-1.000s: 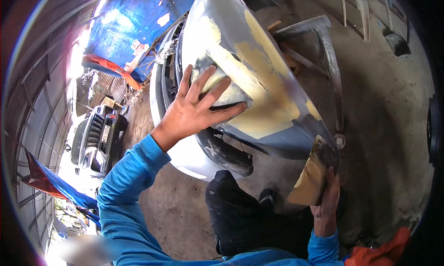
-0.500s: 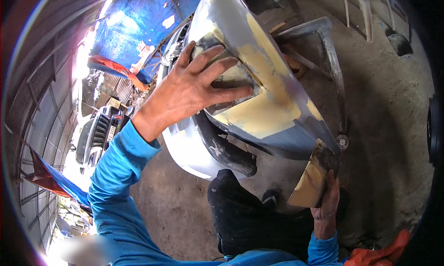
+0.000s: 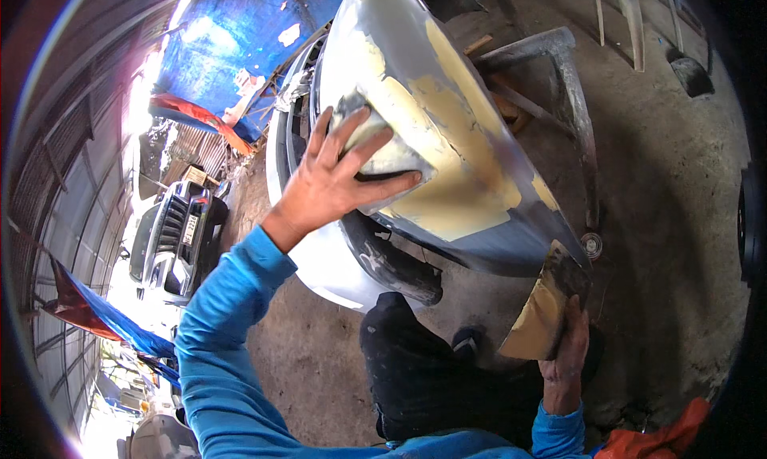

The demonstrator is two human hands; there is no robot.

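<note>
A curved grey car body panel (image 3: 391,19) with yellow filler patches (image 3: 471,171) stretches from the top of the view toward the lower right. My left hand (image 3: 335,163) lies spread over its left side, pressing a dusty, dark-edged piece of sandpaper (image 3: 391,157) against the surface. Palm and fingers hide part of that piece. Beside the panel's lower right tip, my right hand (image 3: 569,339) grips a flat board (image 3: 534,319), tan on one part and dark grey on the other. Its fingers are partly hidden behind the board.
Below the panel sits a white bumper-like part (image 3: 327,267) with a black section (image 3: 391,259). A grey metal stand (image 3: 571,99) rises on the right. A white plastic chair (image 3: 631,19) stands farther back. At left are a parked vehicle (image 3: 180,235) and blue tarpaulin (image 3: 232,43).
My left hand has slid down and slightly left over the panel, carrying the sandpaper with it and baring more yellow filler above. My right hand and the board have hardly moved.
</note>
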